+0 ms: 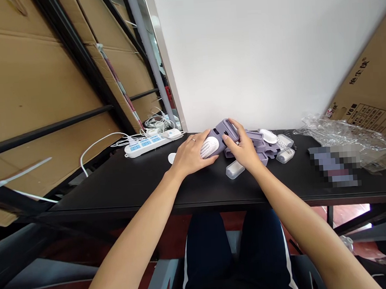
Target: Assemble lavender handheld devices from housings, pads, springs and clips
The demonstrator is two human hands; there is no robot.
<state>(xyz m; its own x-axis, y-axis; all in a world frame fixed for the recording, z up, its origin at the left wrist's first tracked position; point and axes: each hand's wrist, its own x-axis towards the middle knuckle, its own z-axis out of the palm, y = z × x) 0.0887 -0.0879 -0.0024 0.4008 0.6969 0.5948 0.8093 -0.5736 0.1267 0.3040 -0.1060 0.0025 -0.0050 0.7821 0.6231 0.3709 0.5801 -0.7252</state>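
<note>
Both hands are closed around a purple plastic housing [217, 147] with dark openings near its middle, held just above the black table. My left hand [191, 154] grips its left end, where a white ribbed oval piece [209, 147] shows between thumb and fingers. My right hand [244, 149] wraps the raised right end, thumb on the near side. Under and beside the right hand lie more purple plastic parts [268, 150]. A clear-and-white capsule-shaped piece [235, 169] rests in front of them. Beside my left hand is a small white disc [172, 158], partly covered.
On the black table [132, 184], a white power strip [153, 143] with cables sits at the back left. Right of the purple parts are a white oval cap [268, 136], translucent pieces [285, 155] and springs. Crumpled clear plastic [348, 140] leans by a cardboard box [371, 92].
</note>
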